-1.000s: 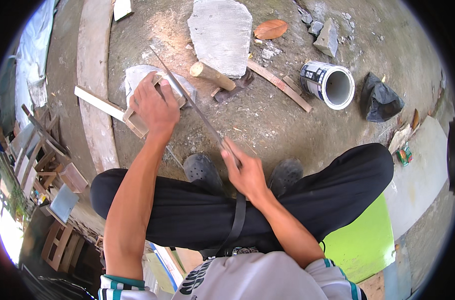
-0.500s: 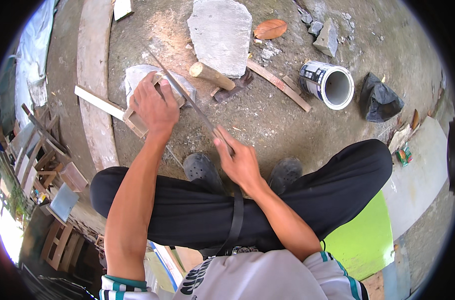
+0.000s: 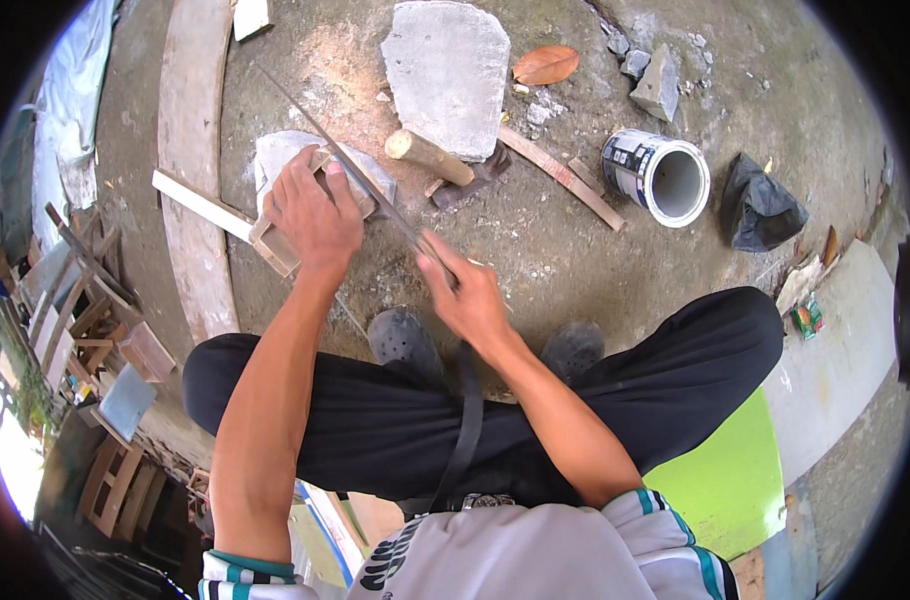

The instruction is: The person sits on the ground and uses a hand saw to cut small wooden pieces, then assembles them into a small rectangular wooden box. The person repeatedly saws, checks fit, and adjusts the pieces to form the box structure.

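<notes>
1. Left hand: clamped on a light wooden piece, left of centre in the frame, fingers curled over the top.
2. Right hand: closed around the near end of a long thin blade, near the middle of the frame; handle mostly hidden by the fingers.
3. Blade: runs diagonally from the right hand to upper left, passing just beside the left thumb. Cannot tell if touching the wood.
4. Under the wooden piece: small grey slab. Just left: white-faced strip, lying across a long plank.
5. Upper centre: big pale slab, with a thick round stick and dark metal piece at the lower edge. Cannot tell if joined. Reddish dust to the left.
6. Upper right: brown leaf, grey stones, flat wooden strip, tipped can with mouth toward lower right, black plastic bag beside.
7. Below the hands: dark clogs, black trousers. Lower right: bright green sheet.
8. Left edge: heaped wood scraps.
</notes>
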Tool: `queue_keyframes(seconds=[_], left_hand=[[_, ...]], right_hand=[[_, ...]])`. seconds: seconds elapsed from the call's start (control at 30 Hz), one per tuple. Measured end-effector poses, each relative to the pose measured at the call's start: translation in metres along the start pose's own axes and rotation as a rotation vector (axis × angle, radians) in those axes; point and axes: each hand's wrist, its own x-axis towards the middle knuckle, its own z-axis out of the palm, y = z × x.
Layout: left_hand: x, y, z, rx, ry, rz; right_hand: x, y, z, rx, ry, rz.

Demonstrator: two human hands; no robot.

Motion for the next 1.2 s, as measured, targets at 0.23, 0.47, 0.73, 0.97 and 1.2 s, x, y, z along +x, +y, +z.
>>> queue_keyframes(seconds=[0.23,0.47,0.73,0.97,1.2], left_hand=[[0.002,0.002,0.002,0.007,0.008,0.013],[0.000,0.001,0.002,0.010,0.020,0.014],[0.000,0.000,0.003,0.005,0.041,0.029],[0.002,0.003,0.002,0.008,0.020,0.009],[0.002,0.001,0.002,0.012,-0.003,0.014]], right_hand=[[0.019,-0.024,-0.003,-0.087,-0.045,0.060],[-0.033,0.009,-0.002,0.030,0.073,0.016],[-0.039,0.008,-0.005,0.013,0.101,-0.056],[-0.010,-0.006,-0.005,-0.059,0.012,0.006],[0.001,-0.010,0.001,0.030,0.013,0.010]])
